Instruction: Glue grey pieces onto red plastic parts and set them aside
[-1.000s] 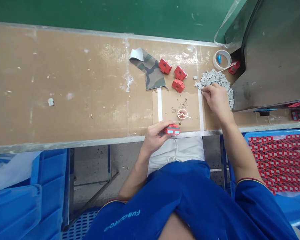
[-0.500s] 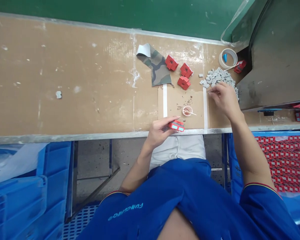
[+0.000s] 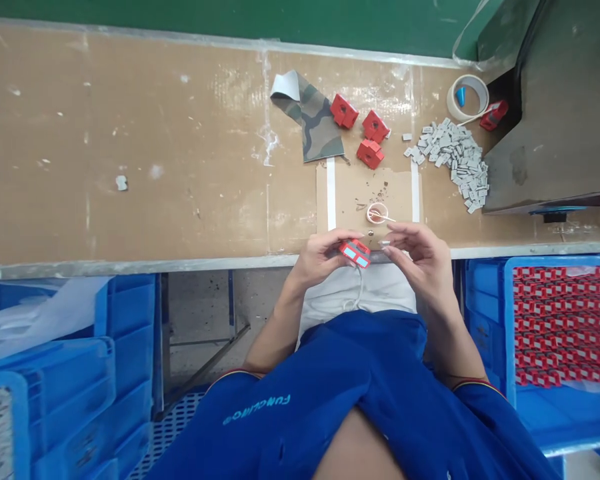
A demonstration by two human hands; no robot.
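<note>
At the table's front edge my left hand [image 3: 321, 259] is closed on a small red plastic toy car part [image 3: 356, 253] with two pale blue windows. Just to its right, my right hand [image 3: 420, 257] pinches a small grey plastic piece [image 3: 385, 244], apart from the red part. Beyond the hands stands a little round cup [image 3: 377, 213] with a thin white stick in it. A pile of similar grey pieces [image 3: 455, 157] lies farther right. Several red parts [image 3: 370, 153] rest beside a camouflage cloth [image 3: 323, 137].
A tape roll [image 3: 468, 97] with a blue cap inside lies at the back right, by a metal box [image 3: 565, 113]. Blue crates [image 3: 70, 373] stand at the lower left. At right, another crate [image 3: 510, 320] holds rows of red parts.
My right hand has moved from the grey pile towards me and left, carrying a grey piece close to the red part. My left hand still holds the red part in nearly the same place.
</note>
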